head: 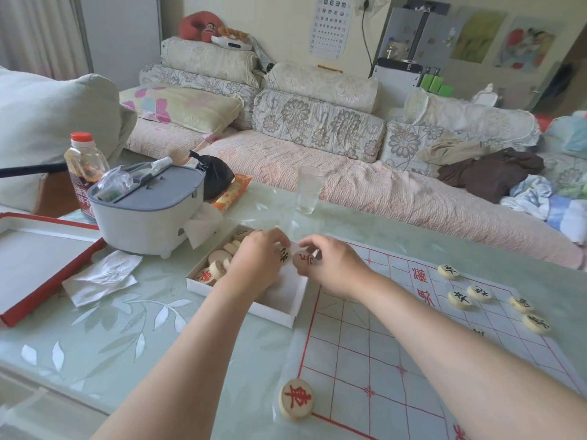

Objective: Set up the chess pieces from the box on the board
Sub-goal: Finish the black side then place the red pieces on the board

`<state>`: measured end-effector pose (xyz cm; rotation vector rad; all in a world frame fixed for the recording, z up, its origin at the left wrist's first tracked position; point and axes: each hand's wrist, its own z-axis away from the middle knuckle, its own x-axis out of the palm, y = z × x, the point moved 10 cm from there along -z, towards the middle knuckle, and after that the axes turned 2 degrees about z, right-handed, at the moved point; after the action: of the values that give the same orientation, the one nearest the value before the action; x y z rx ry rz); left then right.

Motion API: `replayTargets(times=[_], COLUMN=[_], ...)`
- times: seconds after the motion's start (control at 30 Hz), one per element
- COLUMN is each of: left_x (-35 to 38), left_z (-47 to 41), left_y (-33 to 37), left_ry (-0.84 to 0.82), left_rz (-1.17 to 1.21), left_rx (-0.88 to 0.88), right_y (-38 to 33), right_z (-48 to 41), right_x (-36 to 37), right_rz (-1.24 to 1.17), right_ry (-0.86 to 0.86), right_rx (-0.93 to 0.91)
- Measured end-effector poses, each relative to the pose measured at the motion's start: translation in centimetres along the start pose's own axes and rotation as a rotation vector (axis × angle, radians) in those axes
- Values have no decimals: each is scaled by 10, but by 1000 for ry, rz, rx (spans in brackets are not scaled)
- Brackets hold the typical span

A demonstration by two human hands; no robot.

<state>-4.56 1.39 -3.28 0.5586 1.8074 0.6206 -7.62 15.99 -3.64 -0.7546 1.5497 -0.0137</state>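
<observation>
A white paper board (381, 354) with red grid lines lies on the glass table. To its left sits a shallow white box (276, 309) with several round wooden pieces (219, 265) piled at its far end. My left hand (257, 262) is over the box and pinches a black-marked piece (284, 254). Beside it, my right hand (330, 265) pinches a red-marked piece (303, 260) above the box. One red piece (296, 398) lies at the board's near left corner. Several black-marked pieces (459, 299) lie on the board's far right part.
A grey lidded container (149, 208) with tissue stands behind the box, with a sauce bottle (84, 163) and a black bag (214, 176) near it. The red-edged box lid (41, 262) lies at the left. An empty glass (308, 189) stands at the table's far edge. A sofa runs behind.
</observation>
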Motion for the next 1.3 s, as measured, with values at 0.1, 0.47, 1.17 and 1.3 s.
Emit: replayTargets(times=[0.1,0.47,1.17,1.3], left_x=[16,111,139,145], left_z=[7,45,54,66], left_y=[29,104,105,117], left_ry=[-36,-354,-462,-501], left_rz=[62,112,421,567], left_rx=[50,92,-121,-220], right_y=[27,141,130,124], right_z=[20,118,131,148], right_x=[-29,-75,-64,-70], right_rz=[-16,21,-207,-303], right_ry=[14,35,38,61], right_rx=[58,287,238,239])
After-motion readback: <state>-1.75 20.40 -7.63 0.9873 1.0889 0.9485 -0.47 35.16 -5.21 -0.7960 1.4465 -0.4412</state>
